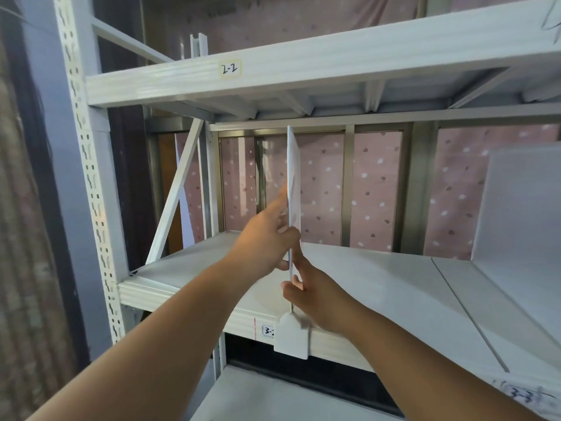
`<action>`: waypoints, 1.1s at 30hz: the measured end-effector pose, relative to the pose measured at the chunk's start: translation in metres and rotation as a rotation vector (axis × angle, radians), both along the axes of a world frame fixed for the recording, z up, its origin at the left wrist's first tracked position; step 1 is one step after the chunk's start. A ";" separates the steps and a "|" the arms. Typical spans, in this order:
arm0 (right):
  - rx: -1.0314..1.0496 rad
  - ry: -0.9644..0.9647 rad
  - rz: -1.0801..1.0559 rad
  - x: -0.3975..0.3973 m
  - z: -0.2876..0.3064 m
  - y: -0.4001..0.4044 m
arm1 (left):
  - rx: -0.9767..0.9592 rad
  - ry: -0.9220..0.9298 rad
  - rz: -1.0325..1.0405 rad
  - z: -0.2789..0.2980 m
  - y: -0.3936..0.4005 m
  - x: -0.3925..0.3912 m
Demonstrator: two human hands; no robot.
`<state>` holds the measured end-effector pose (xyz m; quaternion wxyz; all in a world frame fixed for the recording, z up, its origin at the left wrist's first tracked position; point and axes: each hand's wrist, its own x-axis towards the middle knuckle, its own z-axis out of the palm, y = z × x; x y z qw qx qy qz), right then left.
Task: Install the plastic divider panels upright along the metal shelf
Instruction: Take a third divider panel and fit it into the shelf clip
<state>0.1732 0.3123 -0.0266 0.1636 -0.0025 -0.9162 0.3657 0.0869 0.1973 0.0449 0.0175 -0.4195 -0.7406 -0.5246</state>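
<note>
A thin white plastic divider panel [294, 177] stands upright, edge-on to me, on the white metal shelf [379, 287]. Its top reaches close to the underside of the shelf above. My left hand [267, 238] grips the panel's front edge at mid height, fingers along its left face. My right hand [315, 296] pinches the lower front edge just above a white plastic clip [293, 335] that sits on the shelf's front lip. A second white panel [522, 208] stands on the shelf at the far right.
The upper shelf beam [303, 62] carries a label "2-2"; the lower lip has a label starting "3-". A perforated upright post [88, 177] stands at left, with a diagonal brace [176, 192] behind. A pink dotted curtain covers the window behind the rack.
</note>
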 end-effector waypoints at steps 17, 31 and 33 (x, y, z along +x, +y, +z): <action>0.018 0.084 -0.089 -0.003 -0.026 -0.005 | -0.076 0.101 0.043 -0.024 0.012 0.013; -0.375 0.259 0.003 -0.005 -0.028 0.011 | -0.117 0.184 0.044 -0.003 0.023 0.013; -0.478 0.269 0.024 -0.008 -0.027 0.012 | -0.091 0.181 0.034 0.001 0.022 0.011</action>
